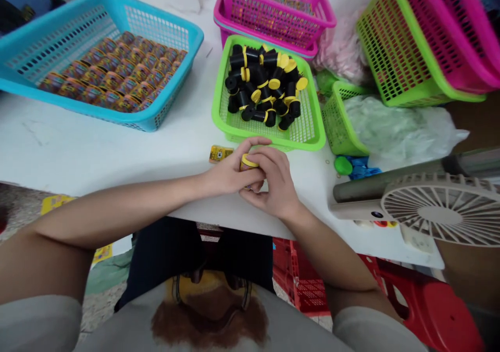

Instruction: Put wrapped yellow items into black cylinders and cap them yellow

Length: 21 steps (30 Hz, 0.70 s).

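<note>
Between my two hands is a small cylinder (248,162) with a yellow rim and a patterned side, partly hidden by fingers. My left hand (233,171) is wrapped round it from the left, the index finger reaching over the far side. From the right, my right hand (275,180) closes on it too, fingertips at its yellow top. Just left of my left hand, a yellow printed label strip (219,153) lies on the white table. Beyond my hands stands a green basket (314,133) with several black cylinders (261,76) with yellow rims.
A blue basket (156,116) at the left holds many labelled cylinders (113,76). Pink baskets (273,19) stand behind. On the right are a small green basket (344,125) with a plastic bag (390,125), a green cap (342,165) and a fan (437,211).
</note>
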### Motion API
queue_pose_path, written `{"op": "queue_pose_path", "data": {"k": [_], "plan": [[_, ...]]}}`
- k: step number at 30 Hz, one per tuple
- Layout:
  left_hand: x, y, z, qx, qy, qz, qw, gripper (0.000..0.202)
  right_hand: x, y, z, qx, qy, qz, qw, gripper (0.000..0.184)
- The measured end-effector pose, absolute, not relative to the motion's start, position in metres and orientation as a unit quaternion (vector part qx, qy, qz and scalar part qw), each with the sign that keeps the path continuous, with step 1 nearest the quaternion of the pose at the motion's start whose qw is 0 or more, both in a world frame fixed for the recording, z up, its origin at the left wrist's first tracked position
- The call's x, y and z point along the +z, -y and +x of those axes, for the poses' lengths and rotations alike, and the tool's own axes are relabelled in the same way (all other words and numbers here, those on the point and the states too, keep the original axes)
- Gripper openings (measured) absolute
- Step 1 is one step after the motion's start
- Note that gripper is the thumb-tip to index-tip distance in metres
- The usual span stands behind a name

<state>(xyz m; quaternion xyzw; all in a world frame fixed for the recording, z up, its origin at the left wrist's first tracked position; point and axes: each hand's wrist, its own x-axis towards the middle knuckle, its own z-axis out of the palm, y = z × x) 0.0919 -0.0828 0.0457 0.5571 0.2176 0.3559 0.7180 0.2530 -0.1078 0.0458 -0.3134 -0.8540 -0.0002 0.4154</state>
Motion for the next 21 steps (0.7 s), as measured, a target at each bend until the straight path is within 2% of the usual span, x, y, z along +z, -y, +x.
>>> {"op": "queue_pose_path", "data": {"k": [6, 9, 12, 15, 18, 21], "plan": [[0.051, 0.086, 0.082, 0.331, -0.241, 0.685, 0.603, 0.064, 0.05, 0.108, 0.252, -0.01, 0.849, -0.257, 0.462, 0.061], [0.053, 0.085, 0.079, 0.343, -0.216, 0.699, 0.59, 0.069, 0.048, 0.106, 0.253, -0.035, 0.843, -0.235, 0.482, 0.06], [0.052, 0.086, 0.079, 0.374, -0.229, 0.707, 0.555, 0.083, 0.042, 0.104, 0.259, -0.103, 0.834, -0.241, 0.486, 0.045], [0.051, 0.09, 0.079, 0.392, -0.259, 0.715, 0.518, 0.089, 0.035, 0.105, 0.268, -0.147, 0.843, -0.262, 0.447, 0.034], [0.048, 0.095, 0.081, 0.411, -0.261, 0.715, 0.502, 0.084, 0.03, 0.106, 0.272, -0.125, 0.86, -0.261, 0.419, 0.038], [0.046, 0.099, 0.082, 0.428, -0.267, 0.709, 0.492, 0.079, 0.029, 0.106, 0.272, -0.111, 0.858, -0.255, 0.433, 0.044]]}}
